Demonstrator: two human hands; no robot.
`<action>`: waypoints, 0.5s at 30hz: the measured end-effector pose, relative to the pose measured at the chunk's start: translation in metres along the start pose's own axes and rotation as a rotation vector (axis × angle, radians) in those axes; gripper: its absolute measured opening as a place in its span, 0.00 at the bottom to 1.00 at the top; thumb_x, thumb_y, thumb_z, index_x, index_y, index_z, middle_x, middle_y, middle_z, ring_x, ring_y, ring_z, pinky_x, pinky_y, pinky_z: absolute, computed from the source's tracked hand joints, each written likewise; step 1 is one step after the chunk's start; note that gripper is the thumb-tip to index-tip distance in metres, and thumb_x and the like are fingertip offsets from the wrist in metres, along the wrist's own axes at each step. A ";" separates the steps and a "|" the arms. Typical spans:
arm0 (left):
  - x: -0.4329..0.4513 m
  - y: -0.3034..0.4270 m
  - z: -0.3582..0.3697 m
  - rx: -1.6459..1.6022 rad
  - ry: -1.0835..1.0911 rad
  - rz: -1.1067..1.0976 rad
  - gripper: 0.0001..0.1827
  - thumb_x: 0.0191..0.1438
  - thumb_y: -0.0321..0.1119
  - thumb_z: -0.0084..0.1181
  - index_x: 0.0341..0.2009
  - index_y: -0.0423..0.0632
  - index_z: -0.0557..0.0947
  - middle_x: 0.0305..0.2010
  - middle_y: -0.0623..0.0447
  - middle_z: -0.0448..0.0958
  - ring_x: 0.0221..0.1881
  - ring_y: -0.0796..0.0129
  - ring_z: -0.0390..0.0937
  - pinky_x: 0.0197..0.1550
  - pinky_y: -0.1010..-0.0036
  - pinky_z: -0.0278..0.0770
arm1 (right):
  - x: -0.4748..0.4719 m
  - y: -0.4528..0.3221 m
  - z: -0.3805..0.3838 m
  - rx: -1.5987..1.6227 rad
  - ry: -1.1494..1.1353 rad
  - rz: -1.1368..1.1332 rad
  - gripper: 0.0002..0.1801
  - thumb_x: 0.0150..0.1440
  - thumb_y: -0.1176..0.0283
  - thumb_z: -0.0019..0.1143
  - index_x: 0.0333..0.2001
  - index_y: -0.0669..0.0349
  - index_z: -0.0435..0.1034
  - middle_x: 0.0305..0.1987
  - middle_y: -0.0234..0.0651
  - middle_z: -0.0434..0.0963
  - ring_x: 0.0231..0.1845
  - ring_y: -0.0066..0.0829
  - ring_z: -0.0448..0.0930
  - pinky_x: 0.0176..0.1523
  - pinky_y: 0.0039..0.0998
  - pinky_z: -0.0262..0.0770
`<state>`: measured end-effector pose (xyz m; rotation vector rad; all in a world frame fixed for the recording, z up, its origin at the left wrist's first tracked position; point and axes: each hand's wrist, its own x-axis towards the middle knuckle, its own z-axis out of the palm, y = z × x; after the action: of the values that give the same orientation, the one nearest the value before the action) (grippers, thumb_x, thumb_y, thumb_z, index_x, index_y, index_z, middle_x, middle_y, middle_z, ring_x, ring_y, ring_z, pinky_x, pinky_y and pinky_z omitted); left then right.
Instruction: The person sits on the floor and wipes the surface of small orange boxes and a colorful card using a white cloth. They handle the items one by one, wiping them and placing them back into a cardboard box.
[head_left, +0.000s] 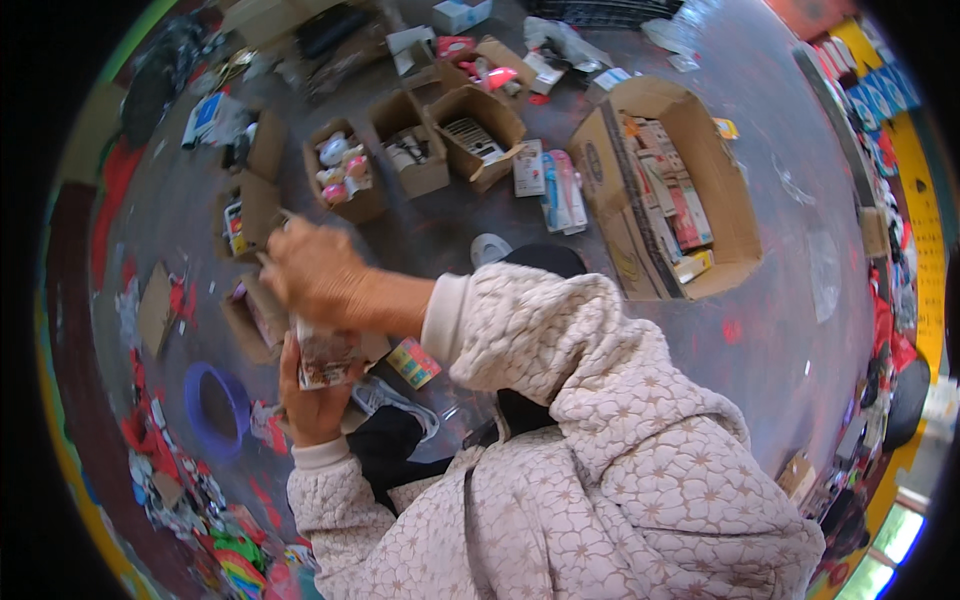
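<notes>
My left hand (311, 401) holds a small printed cardboard box (328, 361) upright, with the fingers behind it and the thumb along its left side. Just beyond that box is my right hand (319, 270), blurred and bent over its top end. Whether the right fingers pinch anything is hidden by the blur. An open brown carton (255, 319) lies to the left of the held box. Beside my shoe, a yellow and green printed card or packet (414, 363) rests on the floor.
A large carton (615, 217) of small boxes stands at right. Ahead are a carton of plush toys (343, 169), a carton with black items (409, 154) and another with a striped pack (476, 142). A purple basin (217, 411) sits at left, near scattered wrappers.
</notes>
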<state>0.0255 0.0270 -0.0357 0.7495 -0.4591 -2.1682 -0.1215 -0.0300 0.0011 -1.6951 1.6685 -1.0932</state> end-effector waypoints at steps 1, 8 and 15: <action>0.000 0.001 0.001 -0.089 -0.086 -0.004 0.26 0.60 0.48 0.40 0.58 0.50 0.63 0.55 0.41 0.67 0.51 0.54 0.71 0.41 0.61 0.77 | 0.009 0.002 0.004 -0.049 0.062 0.006 0.12 0.51 0.63 0.53 0.30 0.61 0.73 0.40 0.46 0.71 0.39 0.47 0.76 0.44 0.42 0.71; 0.016 0.011 0.005 -0.444 -0.096 -0.013 0.29 0.60 0.47 0.35 0.60 0.42 0.61 0.60 0.33 0.59 0.58 0.48 0.64 0.55 0.56 0.66 | 0.030 0.006 -0.011 0.331 0.352 -0.098 0.13 0.52 0.65 0.52 0.23 0.64 0.69 0.23 0.44 0.72 0.28 0.44 0.74 0.32 0.38 0.68; 0.020 -0.021 -0.014 -0.330 -0.027 0.130 0.19 0.60 0.47 0.38 0.50 0.52 0.70 0.47 0.55 0.74 0.49 0.65 0.72 0.53 0.65 0.68 | -0.009 -0.007 0.018 0.413 -0.422 -0.028 0.14 0.55 0.66 0.52 0.27 0.68 0.71 0.20 0.29 0.71 0.24 0.15 0.67 0.28 0.22 0.65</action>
<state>0.0122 0.0231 -0.0646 0.4945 -0.1509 -2.0641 -0.1014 -0.0232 -0.0047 -1.5453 1.0761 -0.9317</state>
